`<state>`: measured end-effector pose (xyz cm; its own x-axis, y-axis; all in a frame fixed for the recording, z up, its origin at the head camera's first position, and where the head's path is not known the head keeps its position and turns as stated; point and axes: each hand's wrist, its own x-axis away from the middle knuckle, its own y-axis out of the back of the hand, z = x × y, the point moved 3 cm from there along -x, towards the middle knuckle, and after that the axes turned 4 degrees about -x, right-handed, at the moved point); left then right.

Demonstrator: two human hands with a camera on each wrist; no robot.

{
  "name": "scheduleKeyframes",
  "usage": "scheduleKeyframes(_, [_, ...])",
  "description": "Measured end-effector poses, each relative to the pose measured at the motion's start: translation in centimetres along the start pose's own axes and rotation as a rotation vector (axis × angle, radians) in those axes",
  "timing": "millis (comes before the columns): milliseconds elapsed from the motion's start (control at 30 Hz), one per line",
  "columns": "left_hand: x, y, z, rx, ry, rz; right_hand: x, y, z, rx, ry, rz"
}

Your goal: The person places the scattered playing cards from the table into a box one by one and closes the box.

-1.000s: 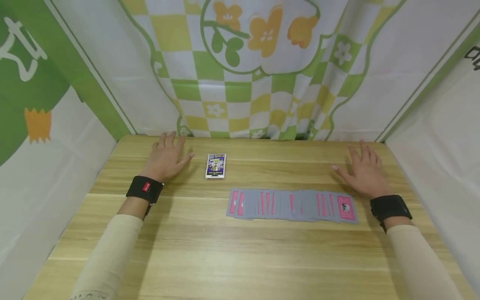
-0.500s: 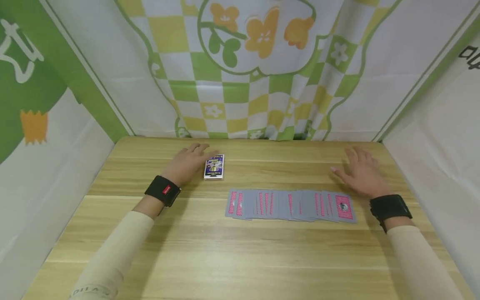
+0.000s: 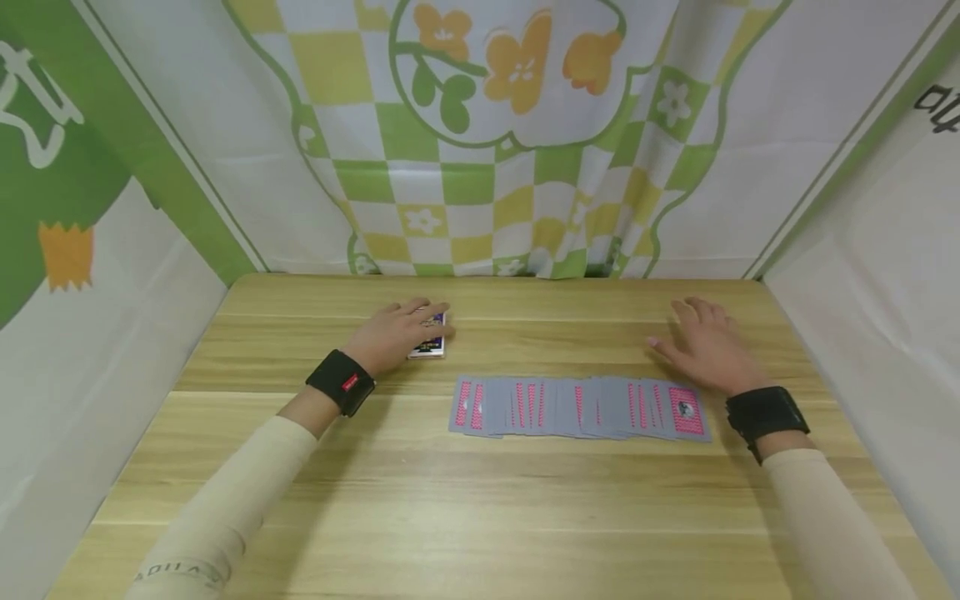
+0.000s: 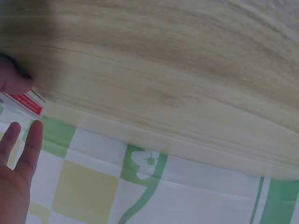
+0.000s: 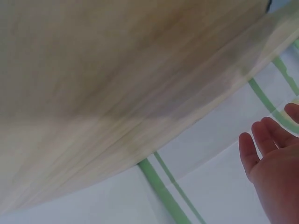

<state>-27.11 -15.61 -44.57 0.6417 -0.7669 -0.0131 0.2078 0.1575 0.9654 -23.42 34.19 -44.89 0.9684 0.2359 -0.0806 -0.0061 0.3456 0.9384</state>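
Observation:
In the head view, my left hand (image 3: 390, 337) is over a small purple and white playing card box (image 3: 431, 343) and covers part of it. The left wrist view has the box's red label (image 4: 29, 103) between thumb and fingers, with the fingers straight and apart from it. A long overlapping row of playing cards (image 3: 558, 408), pink backs with grey borders, lies spread across the middle of the table. Just beyond the row's right end, my right hand (image 3: 708, 350) has relaxed fingers and holds nothing.
The wooden table (image 3: 420, 517) ends at the back against a green, yellow and white checked curtain (image 3: 480, 179). White and green cloth walls stand at both sides.
My left hand has moved right, from beside the card box to over it. The right hand has shifted slightly left. The row of cards lies as before.

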Motion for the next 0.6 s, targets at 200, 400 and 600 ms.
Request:
scheduleKeyframes(200, [-0.2, 0.4, -0.2, -0.038, 0.013, -0.009, 0.5, -0.3, 0.8, -0.006, 0.026, 0.010])
scheduleKeyframes(400, [-0.5, 1.5, -1.1, -0.010, 0.065, 0.038, 0.8, -0.4, 2.7, -0.011, 0.025, 0.012])
scheduleKeyframes(600, [-1.0, 4.7, -3.6, 0.067, 0.036, -0.006, 0.9, -0.2, 6.4, -0.066, 0.040, 0.021])
